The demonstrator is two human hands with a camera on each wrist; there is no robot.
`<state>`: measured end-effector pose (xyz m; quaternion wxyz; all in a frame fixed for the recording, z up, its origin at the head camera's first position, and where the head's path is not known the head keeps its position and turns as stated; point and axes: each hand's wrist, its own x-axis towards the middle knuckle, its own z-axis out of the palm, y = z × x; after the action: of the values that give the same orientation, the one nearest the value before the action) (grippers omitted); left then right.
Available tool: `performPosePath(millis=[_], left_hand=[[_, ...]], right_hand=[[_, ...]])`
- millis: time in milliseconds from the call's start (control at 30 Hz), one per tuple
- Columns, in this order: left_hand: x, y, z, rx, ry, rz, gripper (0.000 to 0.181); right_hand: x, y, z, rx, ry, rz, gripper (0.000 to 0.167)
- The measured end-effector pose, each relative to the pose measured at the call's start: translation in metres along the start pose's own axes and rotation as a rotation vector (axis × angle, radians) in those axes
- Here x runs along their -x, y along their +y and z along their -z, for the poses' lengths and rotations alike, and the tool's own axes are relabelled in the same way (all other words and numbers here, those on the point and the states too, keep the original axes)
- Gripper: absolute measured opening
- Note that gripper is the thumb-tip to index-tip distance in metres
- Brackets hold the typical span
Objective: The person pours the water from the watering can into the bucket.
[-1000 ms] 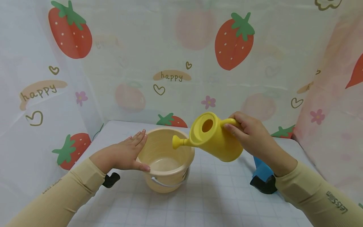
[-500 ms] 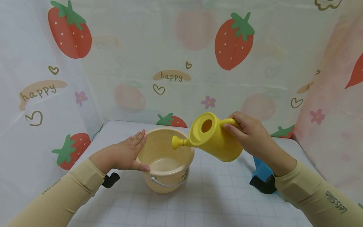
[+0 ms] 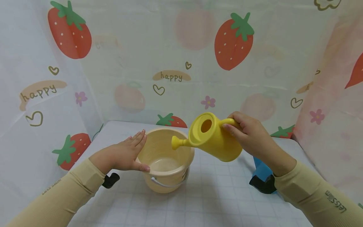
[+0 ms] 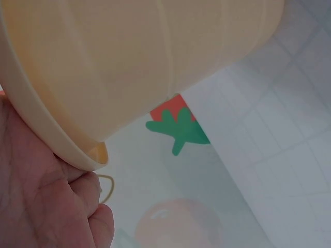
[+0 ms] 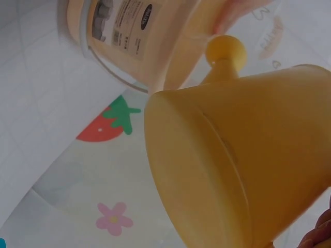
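A yellow watering can (image 3: 218,142) hangs tilted in the air, its spout head over the bucket's opening. My right hand (image 3: 246,130) grips the can's handle. Below the spout a cream bucket (image 3: 165,183) stands upright on the table, its thin white handle hanging down at the front. My left hand (image 3: 124,154) rests on the bucket's left rim with its fingers extended. In the left wrist view the palm (image 4: 36,191) lies against the rim from outside. No water shows leaving the spout. The right wrist view shows the can's base and a label (image 5: 121,26) on the bucket.
A blue object (image 3: 262,171) lies at the right, partly hidden by the right forearm. Black wrist mounts (image 3: 111,180) show beneath the sleeves. The white gridded table (image 3: 215,201) is enclosed by a strawberry-print curtain (image 3: 136,47) at the back and sides.
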<state>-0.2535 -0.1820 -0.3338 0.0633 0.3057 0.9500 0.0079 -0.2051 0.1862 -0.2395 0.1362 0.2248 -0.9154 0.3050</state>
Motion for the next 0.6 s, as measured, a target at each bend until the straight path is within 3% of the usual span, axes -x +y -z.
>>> performPosePath(millis=[600], left_hand=[[0.0026, 0.0026, 0.0037, 0.011, -0.011, 0.004, 0.122]], right_hand=[[0.0008, -0.0023, -0.0005, -0.024, -0.017, 0.001, 0.02]])
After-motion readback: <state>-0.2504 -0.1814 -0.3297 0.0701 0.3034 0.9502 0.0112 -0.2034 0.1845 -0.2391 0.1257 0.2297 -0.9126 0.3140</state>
